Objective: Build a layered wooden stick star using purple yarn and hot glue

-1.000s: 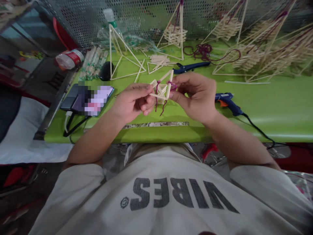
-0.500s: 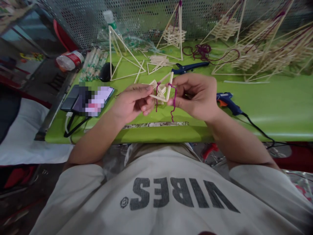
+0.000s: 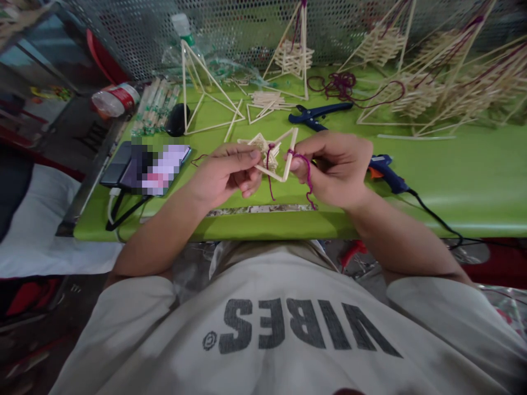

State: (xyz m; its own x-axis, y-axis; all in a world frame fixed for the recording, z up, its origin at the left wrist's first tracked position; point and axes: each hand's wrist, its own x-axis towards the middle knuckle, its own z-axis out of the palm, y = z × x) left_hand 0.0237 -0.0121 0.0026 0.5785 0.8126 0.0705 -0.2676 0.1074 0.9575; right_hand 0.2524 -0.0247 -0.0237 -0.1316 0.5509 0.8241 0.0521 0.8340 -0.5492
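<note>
My left hand (image 3: 224, 170) is closed, thumb and fingers pinching one side of a small framework of wooden sticks (image 3: 285, 176). At its right end the sticks form an angular open frame, and shorter crossed sticks are stacked behind. Purple yarn (image 3: 308, 174) is tied round the right-hand stick, its loose tail hanging down. Pinched at that knot are the thumb and forefinger of my right hand (image 3: 340, 167), closed on the yarn. A second purple strand dangles from the middle of the framework. My fingers hide part of the framework.
Behind my hands lie blue cutters (image 3: 317, 112), a stick pile (image 3: 269, 101) and a stick pyramid (image 3: 218, 97). A blue glue gun (image 3: 387, 171) with a cord is at right, a phone (image 3: 173, 170) at left. More stick pyramids and tangled purple yarn (image 3: 340, 85) stand at the back.
My right hand has moved slightly right and down, with the yarn knot. The framework's right end has tilted and shifted the same way, and the yarn tails have swung right.
</note>
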